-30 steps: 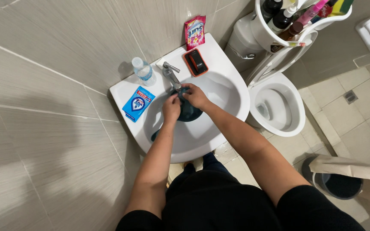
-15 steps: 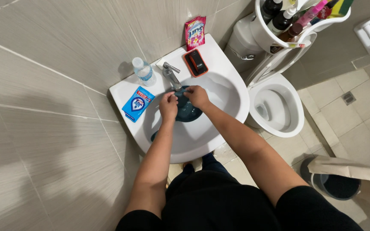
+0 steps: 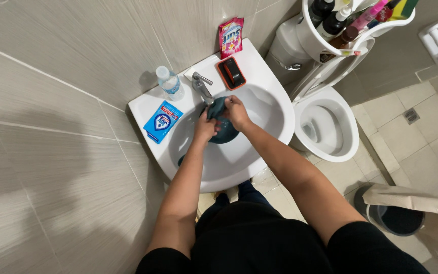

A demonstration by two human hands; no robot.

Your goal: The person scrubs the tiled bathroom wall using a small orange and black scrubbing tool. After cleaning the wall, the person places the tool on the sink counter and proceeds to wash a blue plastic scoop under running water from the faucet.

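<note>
Both hands are together over the white washbasin (image 3: 259, 167), just below the metal tap (image 3: 202, 87). My left hand (image 3: 205, 129) and my right hand (image 3: 237, 111) are both closed on a dark teal cloth (image 3: 223, 128), which bunches between them and hangs into the bowl. The cloth looks wet. A darker patch (image 3: 180, 160) shows low in the bowl at the left; what it is cannot be told.
On the basin rim lie a blue sachet (image 3: 162, 121), a small clear bottle (image 3: 169, 82), a red-and-black soap dish (image 3: 231, 72) and a pink packet (image 3: 230, 35). A toilet (image 3: 325, 127) with raised lid stands right, a rack of bottles (image 3: 348, 23) above it, a bin (image 3: 394, 219) on the floor.
The hands have shifted slightly up toward the tap and turned against each other on the cloth, which is bunched differently. The rest is unchanged.
</note>
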